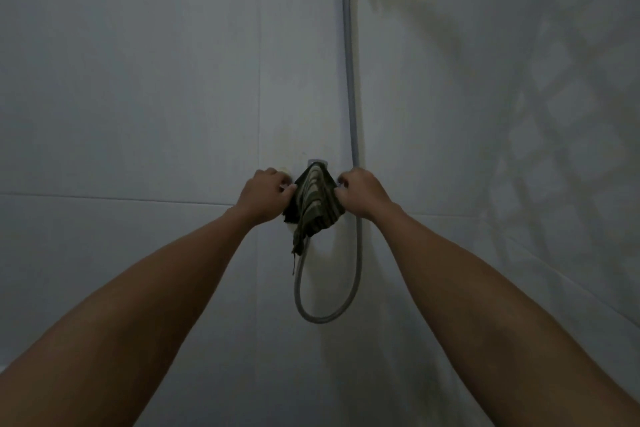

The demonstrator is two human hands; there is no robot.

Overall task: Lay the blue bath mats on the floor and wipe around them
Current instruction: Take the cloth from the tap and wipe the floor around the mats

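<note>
A dark green striped cloth [313, 204] hangs against the tiled wall from a small metal fitting [317, 162]. My left hand [266, 196] pinches the cloth's left edge with curled fingers. My right hand [360, 192] grips its right edge the same way. Both arms reach straight out at about chest height. A loose corner of the cloth dangles below my hands. No blue bath mat is in view, and the floor is out of sight.
A grey shower hose [349, 80] runs down the wall corner and loops [322, 317] under the cloth. Pale tiled walls [138, 80] meet at that corner. Lattice shadows fall on the right wall [554, 114].
</note>
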